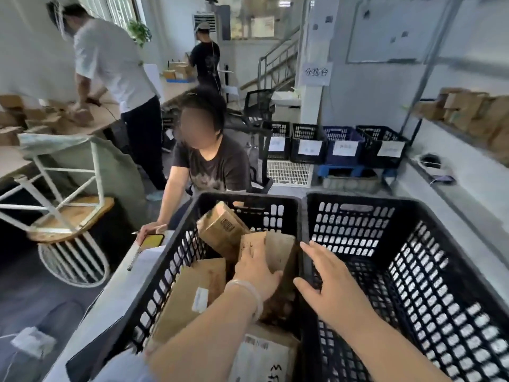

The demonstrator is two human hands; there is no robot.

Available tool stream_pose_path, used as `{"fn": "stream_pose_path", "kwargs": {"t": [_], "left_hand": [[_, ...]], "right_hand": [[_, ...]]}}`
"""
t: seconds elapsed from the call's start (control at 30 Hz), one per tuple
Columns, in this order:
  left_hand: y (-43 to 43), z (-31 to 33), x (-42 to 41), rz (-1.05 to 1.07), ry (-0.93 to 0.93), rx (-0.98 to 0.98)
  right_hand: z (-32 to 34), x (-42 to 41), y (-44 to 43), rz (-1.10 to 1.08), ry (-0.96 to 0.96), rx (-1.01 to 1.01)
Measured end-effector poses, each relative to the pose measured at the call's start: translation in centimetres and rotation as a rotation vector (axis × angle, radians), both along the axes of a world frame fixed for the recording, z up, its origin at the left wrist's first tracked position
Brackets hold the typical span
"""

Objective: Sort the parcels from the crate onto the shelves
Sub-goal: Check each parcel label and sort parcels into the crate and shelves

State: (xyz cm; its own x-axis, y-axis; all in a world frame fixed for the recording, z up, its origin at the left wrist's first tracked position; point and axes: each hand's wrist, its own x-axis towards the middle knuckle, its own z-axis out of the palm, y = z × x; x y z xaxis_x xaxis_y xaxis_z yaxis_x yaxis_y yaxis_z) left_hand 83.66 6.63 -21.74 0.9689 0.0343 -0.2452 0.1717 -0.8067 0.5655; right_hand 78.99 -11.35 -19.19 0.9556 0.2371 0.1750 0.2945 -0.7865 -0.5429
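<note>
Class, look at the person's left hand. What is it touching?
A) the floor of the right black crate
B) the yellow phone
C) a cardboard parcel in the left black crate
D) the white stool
C: the left hand lies on a brown cardboard parcel that stands inside the left crate.
</note>
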Motion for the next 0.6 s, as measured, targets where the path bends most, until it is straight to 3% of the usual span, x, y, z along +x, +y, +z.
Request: {"fn": "stream_pose_path", "kwargs": {"t": [0.2, 0.5, 0.6], "left_hand": [[0.4, -1.4, 1.8, 0.042, 0.166, 0.014], [4.4, -2.0, 3.1, 0.254, 0.1, -0.391], [4.5, -1.6, 2.2, 0.143, 0.148, -0.348]], "right_hand": [[-0.6, 0.3, 1.2, -0.073, 0.031, -0.004], [0.4, 0.6, 2.8, -0.109, 0.013, 0.033], [0.9, 0.6, 3.2, -0.1, 0.025, 0.017]]}}
